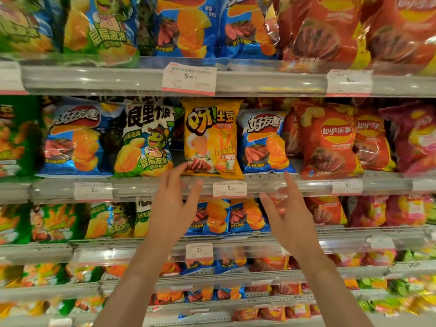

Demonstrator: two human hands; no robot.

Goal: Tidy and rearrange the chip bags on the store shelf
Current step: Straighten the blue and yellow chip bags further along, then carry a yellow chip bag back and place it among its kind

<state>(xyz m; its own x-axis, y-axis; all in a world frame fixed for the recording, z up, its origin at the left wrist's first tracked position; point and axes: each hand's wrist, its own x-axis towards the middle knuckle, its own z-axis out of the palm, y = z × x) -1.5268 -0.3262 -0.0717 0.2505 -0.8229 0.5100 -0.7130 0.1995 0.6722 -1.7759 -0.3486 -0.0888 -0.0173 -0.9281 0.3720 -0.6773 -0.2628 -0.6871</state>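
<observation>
A yellow chip bag [212, 138] stands upright at the middle of the second shelf [165, 187], between a turtle-print blue and green bag [146, 142] and a blue steak-flavour bag [264, 142]. My left hand [174, 204] is raised just below the yellow bag, fingers spread, fingertips near its lower left corner; whether they touch it I cannot tell. My right hand [287, 213] is open below the blue bag, in front of the shelf rail, holding nothing.
Red Lay's bags [330, 140] fill the right of the second shelf, another blue bag [75, 140] and green bags [16, 135] the left. Price tags [230, 188] hang on the rails. More chip bags line the shelves above and below.
</observation>
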